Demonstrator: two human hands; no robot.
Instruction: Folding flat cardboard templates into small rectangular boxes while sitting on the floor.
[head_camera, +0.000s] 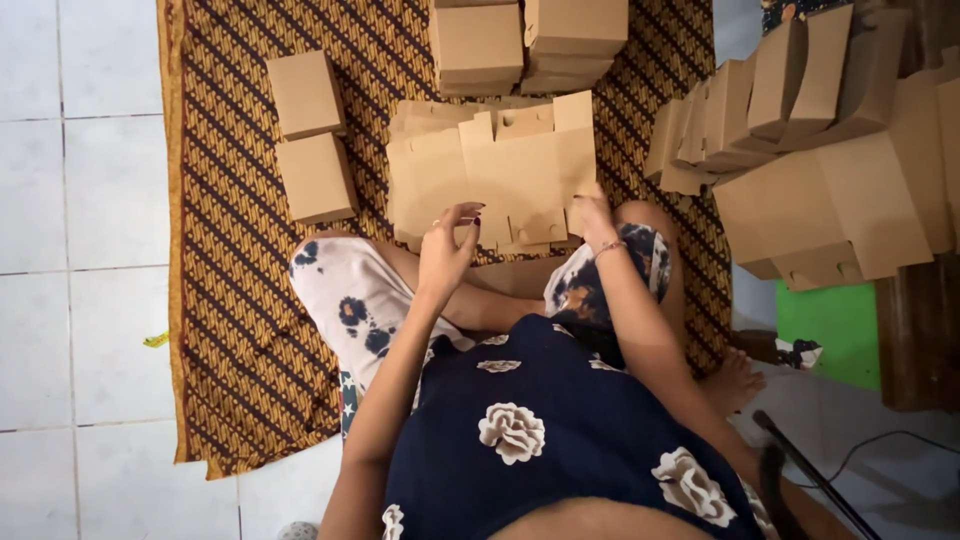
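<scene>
Left hand (447, 245) raised, fingertips loosely curled together, pinching nothing visible. Right hand (595, 215) fingers pressed flat on matte, notched flat cardboard blanks (500, 170) just beyond. Folded boxy cartons (315, 135) further left.

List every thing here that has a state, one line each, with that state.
Flat box blanks: unfolded, stacked on the mat.
Two small boxes: folded shut, side by side on the patterned mat.
Boxes at the top: folded, stacked.
Boxes at the right: folded, piled and leaning.
Left hand: raised, fingers curled, holding nothing.
Right hand: touching the top blank's edge.
</scene>
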